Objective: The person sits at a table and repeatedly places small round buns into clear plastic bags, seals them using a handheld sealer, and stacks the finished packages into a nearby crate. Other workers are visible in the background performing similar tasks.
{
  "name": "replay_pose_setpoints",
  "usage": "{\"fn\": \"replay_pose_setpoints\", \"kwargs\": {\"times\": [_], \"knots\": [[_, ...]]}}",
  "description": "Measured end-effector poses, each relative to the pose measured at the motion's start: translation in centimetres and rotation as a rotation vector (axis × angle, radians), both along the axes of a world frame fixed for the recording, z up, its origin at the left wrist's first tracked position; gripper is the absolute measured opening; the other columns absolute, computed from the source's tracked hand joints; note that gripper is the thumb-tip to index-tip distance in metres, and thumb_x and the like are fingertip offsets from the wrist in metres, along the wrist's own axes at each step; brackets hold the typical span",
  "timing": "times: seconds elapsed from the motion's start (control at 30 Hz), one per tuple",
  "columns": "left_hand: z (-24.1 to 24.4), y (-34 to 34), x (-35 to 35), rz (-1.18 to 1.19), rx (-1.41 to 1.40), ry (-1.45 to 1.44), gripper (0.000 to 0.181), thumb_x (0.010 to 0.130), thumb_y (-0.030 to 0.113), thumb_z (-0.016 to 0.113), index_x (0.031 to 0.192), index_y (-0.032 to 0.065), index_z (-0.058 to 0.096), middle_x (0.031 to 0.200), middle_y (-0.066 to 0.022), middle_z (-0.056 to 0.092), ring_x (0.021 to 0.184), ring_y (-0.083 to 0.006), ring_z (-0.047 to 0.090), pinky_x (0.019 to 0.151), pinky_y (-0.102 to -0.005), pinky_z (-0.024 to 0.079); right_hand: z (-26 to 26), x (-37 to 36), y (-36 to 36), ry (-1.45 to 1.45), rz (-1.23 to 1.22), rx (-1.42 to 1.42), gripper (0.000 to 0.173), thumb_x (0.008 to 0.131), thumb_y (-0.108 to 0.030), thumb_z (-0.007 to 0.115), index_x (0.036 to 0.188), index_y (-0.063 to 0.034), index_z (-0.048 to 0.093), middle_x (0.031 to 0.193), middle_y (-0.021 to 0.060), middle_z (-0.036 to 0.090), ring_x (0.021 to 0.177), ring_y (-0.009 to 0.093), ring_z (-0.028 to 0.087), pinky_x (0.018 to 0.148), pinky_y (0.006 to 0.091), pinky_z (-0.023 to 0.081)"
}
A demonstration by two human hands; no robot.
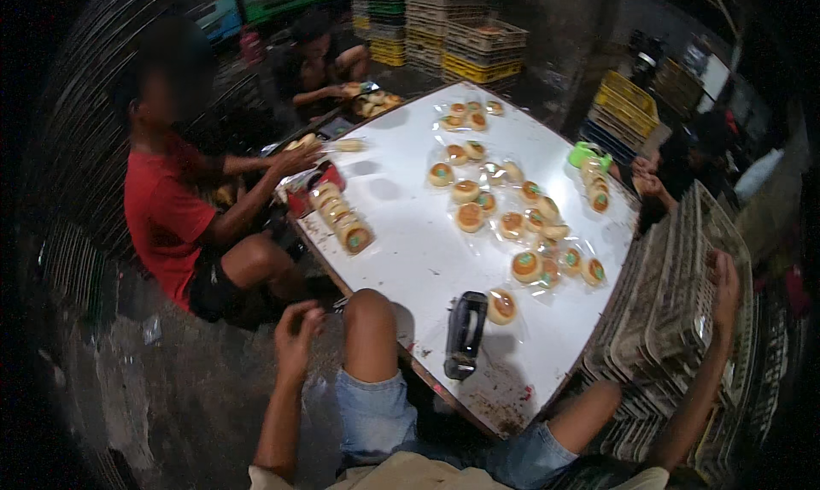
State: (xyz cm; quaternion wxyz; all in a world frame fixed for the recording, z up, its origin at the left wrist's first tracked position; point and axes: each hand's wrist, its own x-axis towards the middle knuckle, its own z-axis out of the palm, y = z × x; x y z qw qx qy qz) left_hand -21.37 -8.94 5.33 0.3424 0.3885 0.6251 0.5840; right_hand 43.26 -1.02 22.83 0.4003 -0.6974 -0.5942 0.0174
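Note:
My left hand [295,339] hangs in the air beside my bare knee, left of the white table [403,253]. Its fingers are loosely curled, with nothing visible in them. Far to the right, my right hand [724,288] is at the upper stacked plastic crates [685,298]; whether it grips a crate cannot be told. Before me on the table lies a long black tool [466,336], possibly a tape dispenser. Touching or close to its right side is a round bun [501,307] in clear plastic. Several more wrapped buns [471,217] spread across the table's middle.
At the left, a person in a red shirt [163,214] handles buns beside a wrapped row [343,221]. Another person [317,73] sits behind. A third person's hands [647,176] are near a bun row [596,185] with a green device [586,153]. Crate stacks [483,51] stand behind.

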Motion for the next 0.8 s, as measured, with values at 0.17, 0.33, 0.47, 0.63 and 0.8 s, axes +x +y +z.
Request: {"fn": "replay_pose_setpoints", "kwargs": {"times": [0.17, 0.33, 0.47, 0.63, 0.8], "knots": [[-4.8, 13.5, -2.8, -0.244, -0.057, 0.309, 0.044, 0.090, 0.035, 0.069, 0.113, -0.0021, 0.062, 0.102, -0.0138, 0.068, 0.096, -0.0229, 0.064, 0.083, -0.0336, 0.051, -2.5, -19.2, 3.1, -0.130, 0.673, 0.063, 0.036, 0.090, -0.029, 0.062, 0.112, -0.0010, 0.064, 0.122, 0.0132, 0.059, 0.109, 0.025, 0.057, 0.092, 0.0367, 0.047], [-14.0, 28.3, -9.2, -0.073, 0.072, 0.879, 0.056, 0.083, 0.035, 0.067, 0.119, -0.0062, 0.055, 0.121, -0.0270, 0.056, 0.111, -0.0421, 0.057, 0.094, -0.0472, 0.047, -11.2, -36.3, 8.3, 0.448, 1.116, -0.411, 0.035, 0.086, -0.021, 0.070, 0.113, -0.0009, 0.061, 0.112, 0.0125, 0.064, 0.106, 0.024, 0.061, 0.093, 0.0361, 0.048], [-17.9, 35.3, -10.6, 0.033, -0.215, 1.121, 0.043, 0.083, 0.031, 0.061, 0.113, 0.0009, 0.057, 0.111, -0.0186, 0.058, 0.109, -0.0363, 0.056, 0.091, -0.0495, 0.046, -18.9, -45.1, 13.1, 0.873, 1.053, -0.822, 0.045, 0.092, -0.039, 0.065, 0.115, -0.0009, 0.058, 0.109, 0.0090, 0.062, 0.098, 0.019, 0.063, 0.082, 0.0305, 0.052], [-20.3, 39.9, -13.6, -0.042, -0.381, 1.386, 0.051, 0.081, 0.029, 0.065, 0.122, 0.0018, 0.054, 0.124, -0.0181, 0.052, 0.120, -0.0351, 0.050, 0.099, -0.0484, 0.040, -29.0, -52.9, 18.8, 1.046, 0.730, -1.086, 0.055, 0.091, -0.045, 0.065, 0.121, -0.0015, 0.050, 0.116, 0.0137, 0.058, 0.098, 0.023, 0.063, 0.079, 0.0362, 0.056], [-16.8, 39.1, -12.0, 0.028, -0.375, 1.398, 0.047, 0.081, 0.025, 0.063, 0.122, 0.0050, 0.053, 0.123, -0.0193, 0.051, 0.119, -0.0352, 0.049, 0.094, -0.0500, 0.042, -34.0, -56.9, 20.4, 1.200, 0.526, -1.019, 0.066, 0.092, -0.045, 0.062, 0.136, -0.0030, 0.038, 0.125, 0.0179, 0.051, 0.105, 0.031, 0.059, 0.084, 0.0444, 0.054]]}}
